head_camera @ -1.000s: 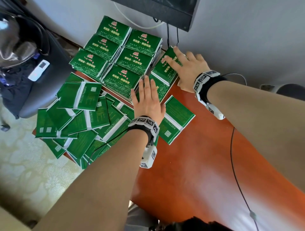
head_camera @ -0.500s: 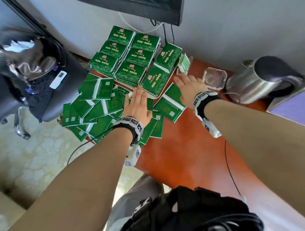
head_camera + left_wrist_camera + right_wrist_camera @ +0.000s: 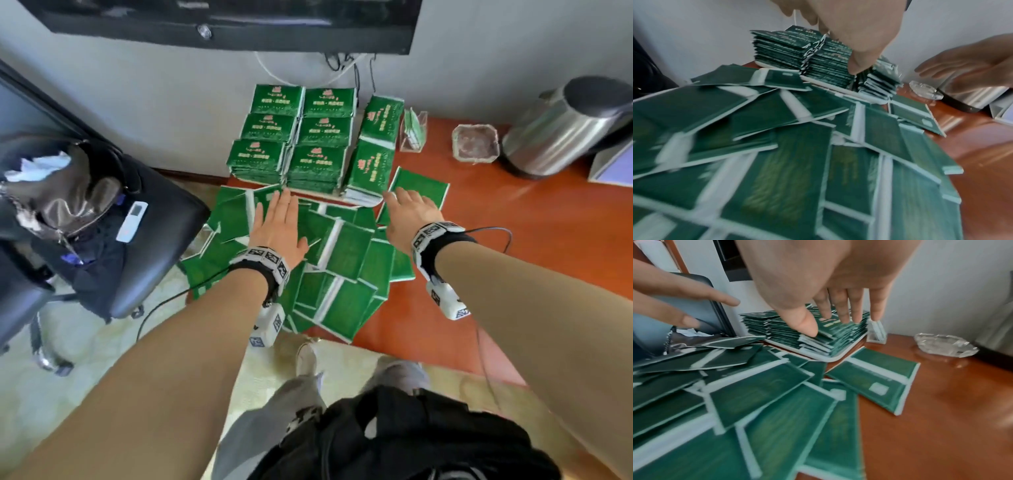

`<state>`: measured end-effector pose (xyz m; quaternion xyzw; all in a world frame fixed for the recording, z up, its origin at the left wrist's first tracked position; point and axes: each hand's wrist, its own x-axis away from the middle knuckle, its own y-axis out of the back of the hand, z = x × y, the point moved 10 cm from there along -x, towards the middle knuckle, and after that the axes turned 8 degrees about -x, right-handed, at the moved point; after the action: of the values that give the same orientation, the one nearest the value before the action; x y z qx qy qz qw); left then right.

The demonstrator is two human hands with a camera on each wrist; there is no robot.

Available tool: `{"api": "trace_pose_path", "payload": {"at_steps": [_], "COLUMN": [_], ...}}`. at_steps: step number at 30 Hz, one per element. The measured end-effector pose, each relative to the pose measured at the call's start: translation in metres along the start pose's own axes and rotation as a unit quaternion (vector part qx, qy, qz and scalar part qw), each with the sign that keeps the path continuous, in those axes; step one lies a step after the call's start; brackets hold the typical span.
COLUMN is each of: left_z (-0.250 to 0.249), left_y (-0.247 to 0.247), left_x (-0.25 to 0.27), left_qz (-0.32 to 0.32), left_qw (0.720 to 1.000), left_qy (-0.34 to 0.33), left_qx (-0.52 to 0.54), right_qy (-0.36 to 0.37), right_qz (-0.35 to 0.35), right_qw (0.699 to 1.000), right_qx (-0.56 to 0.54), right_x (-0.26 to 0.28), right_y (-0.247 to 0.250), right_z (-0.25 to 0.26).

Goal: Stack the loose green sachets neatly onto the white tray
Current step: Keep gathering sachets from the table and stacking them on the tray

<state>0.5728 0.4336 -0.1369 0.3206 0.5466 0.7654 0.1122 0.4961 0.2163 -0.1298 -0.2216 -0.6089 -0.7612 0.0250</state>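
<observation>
Neat stacks of green sachets (image 3: 308, 144) fill the white tray (image 3: 838, 357) at the back of the table. In front of it lies a jumbled pile of loose green sachets (image 3: 342, 260), backs up. My left hand (image 3: 279, 222) lies flat, fingers straight, over the left part of that pile, just before the tray's front rim. My right hand (image 3: 406, 210) is spread over a single loose sachet (image 3: 424, 185) beside the tray's right corner. In the right wrist view its fingers (image 3: 840, 308) hang straight and hold nothing.
A black office chair (image 3: 164, 219) with a bag and a remote stands at the left. A clear holder (image 3: 414, 128), a glass ashtray (image 3: 474, 142) and a steel kettle (image 3: 561, 130) stand at the back right. Bare wooden table (image 3: 531, 260) lies to the right.
My right hand has drawn back from the tray's right-hand stack to the loose sachet beside the tray. My left hand has shifted left over the pile. The head view has pulled back.
</observation>
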Motion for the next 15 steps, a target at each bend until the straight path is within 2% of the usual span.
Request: {"api": "trace_pose_path", "payload": {"at_steps": [4,8,12,15], "left_z": [0.052,0.094,0.11,0.106], "left_y": [-0.034,-0.055,-0.074,-0.083], "left_x": [0.011,0.003,-0.01,-0.024], "left_qz": [0.022,0.034,0.063,0.083], "left_qw": [1.0,0.999,0.998,0.997], "left_qy": [-0.008,0.003,0.001,-0.006], "left_qx": [-0.005,0.001,-0.006,-0.001], "right_qy": [0.018,0.017,0.023,-0.007], "right_qz": [0.021,0.049,0.063,0.065], "right_qw": [0.999,0.998,0.997,0.996], "right_qx": [-0.025,-0.03,-0.032,-0.06], "right_x": [0.006,-0.01,-0.034,-0.051], "right_y": [-0.025,-0.045,-0.062,-0.074], "right_z": [0.07,0.111,0.138,0.145]}}
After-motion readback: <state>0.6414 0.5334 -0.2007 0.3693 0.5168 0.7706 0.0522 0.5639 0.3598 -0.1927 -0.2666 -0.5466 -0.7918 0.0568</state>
